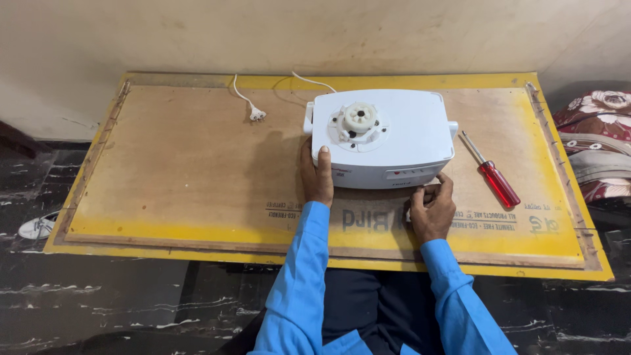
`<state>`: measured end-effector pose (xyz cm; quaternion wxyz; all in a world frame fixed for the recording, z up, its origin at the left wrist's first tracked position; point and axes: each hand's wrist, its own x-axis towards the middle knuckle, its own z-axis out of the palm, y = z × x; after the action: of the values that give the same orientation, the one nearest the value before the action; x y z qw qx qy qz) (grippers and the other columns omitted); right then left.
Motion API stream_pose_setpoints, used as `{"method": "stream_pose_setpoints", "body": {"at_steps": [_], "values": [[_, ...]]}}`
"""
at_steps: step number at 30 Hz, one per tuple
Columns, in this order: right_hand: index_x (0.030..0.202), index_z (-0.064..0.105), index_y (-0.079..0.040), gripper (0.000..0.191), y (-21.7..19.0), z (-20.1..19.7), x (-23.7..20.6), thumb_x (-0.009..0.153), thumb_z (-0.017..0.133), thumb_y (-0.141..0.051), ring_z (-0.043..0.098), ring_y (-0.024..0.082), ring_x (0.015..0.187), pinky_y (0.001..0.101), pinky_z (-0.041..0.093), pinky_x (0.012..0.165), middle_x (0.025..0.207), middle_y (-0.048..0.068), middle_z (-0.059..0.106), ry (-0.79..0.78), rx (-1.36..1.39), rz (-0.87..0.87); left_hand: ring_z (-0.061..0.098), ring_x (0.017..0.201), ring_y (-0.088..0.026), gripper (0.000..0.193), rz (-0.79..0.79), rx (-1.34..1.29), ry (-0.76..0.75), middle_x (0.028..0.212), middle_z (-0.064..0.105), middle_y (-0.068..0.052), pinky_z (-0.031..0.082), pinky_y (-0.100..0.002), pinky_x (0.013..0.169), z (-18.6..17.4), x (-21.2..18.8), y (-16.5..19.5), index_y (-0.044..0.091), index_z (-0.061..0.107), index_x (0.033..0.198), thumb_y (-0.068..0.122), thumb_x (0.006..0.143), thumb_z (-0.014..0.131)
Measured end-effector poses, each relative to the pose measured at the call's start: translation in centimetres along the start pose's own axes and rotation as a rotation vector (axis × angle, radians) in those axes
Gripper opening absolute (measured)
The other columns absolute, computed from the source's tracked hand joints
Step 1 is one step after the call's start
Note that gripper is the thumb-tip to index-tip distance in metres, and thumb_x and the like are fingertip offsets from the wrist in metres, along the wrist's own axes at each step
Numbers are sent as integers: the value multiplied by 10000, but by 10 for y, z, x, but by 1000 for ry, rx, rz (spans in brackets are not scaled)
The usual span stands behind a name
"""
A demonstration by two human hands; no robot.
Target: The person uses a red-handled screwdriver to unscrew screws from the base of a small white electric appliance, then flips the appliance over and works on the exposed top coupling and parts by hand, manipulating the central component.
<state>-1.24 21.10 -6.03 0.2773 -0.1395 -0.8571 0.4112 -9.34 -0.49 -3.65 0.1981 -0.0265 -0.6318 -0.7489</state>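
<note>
Middle of the plywood board (pixel 184 164), white mixer base (pixel 388 148) — left hand (pixel 317 176) flat against its side, fingers spread; right hand (pixel 432 209) curled at the front knob, grip unclear. Risk: base sliding towards the red screwdriver (pixel 494 176), loose plug (pixel 256 114) snagging.

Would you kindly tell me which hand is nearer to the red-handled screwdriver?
Right. The right hand sits at the white appliance's front corner, just left of the screwdriver; the left hand is further left.

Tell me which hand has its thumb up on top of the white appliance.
The left hand: its thumb lies on the white appliance; the right hand stays low at the front edge.
</note>
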Motion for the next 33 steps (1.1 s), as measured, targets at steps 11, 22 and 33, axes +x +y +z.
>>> {"method": "stream_pose_setpoints", "body": {"at_steps": [11,22,33], "values": [[1370,519,24,479,12,0,0,926,685,-39,713,219,720,345,592,648,844,135,713,-26,10,12,626,1209,-262,681,-7,40,19,1333,643,-173,495,-384,1027,-1,-4,-9,-3,539,1410,517,971,559],[1259,476,31,391,15,0,-7,945,698,-42,660,194,754,330,555,665,876,116,652,31,122,-5,622,1211,-258,707,-4,28,1,1329,637,-174,502,-389,1020,-2,-5,-12,-8,525,1407,543,966,562],[866,588,27,166,8,-3,-13,954,692,-67,638,252,688,377,524,651,831,146,624,-43,9,-223,634,1192,-259,726,-26,38,9,1316,642,-180,512,-383,1010,-1,-4,-17,-9,520,1399,555,947,574]]}}
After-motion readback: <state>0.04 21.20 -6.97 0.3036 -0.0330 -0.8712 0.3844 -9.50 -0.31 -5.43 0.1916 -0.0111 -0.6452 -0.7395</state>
